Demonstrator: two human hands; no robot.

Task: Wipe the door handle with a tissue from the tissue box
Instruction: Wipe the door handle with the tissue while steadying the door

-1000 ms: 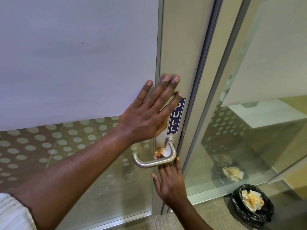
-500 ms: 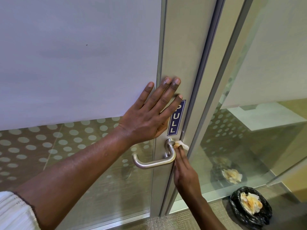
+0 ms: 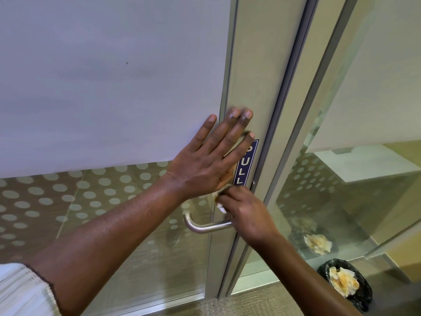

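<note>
A brushed-metal lever door handle [image 3: 206, 226] sticks out from the grey frame of a glass door. My right hand [image 3: 247, 215] covers the handle's base and upper bend, fingers closed on a crumpled white tissue [image 3: 220, 207] pressed against the metal. Only small bits of the tissue show between my fingers. My left hand [image 3: 211, 160] lies flat on the door just above the handle, fingers spread, partly covering a blue PULL sign [image 3: 245, 167]. No tissue box is in view.
The door [image 3: 114, 87] has a frosted upper panel and dotted glass below. A black-lined waste bin [image 3: 345, 283] holding used tissues stands on the carpet at the lower right, beside a fixed glass panel [image 3: 364, 190] that reflects it.
My right hand rose from beneath the handle, up past its right side, and now sits on top of its base with the tissue. The left hand stayed flat on the door.
</note>
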